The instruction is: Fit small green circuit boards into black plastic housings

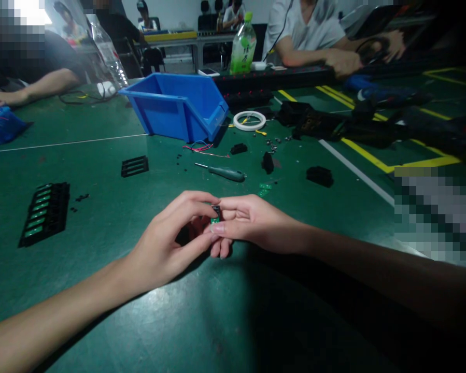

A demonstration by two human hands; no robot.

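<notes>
My left hand (178,228) and my right hand (252,220) meet at the middle of the green table. Between their fingertips is a small green circuit board (214,219) with a black part at its top end. Both hands are closed on it, and the fingers hide much of it. Just beyond my right hand lie a few loose green boards (264,189). A screwdriver (227,173) with a dark green handle rests past the fingertips. To the left stands a black frame (46,212) with several green boards in its slots.
A blue bin (163,114) stands at the back, near a white ring (250,120) and thin red wires (201,148). An empty black frame (135,166) lies left; black parts (320,176) lie right. A green-labelled bottle (243,46) stands farther back. Other people sit across the table.
</notes>
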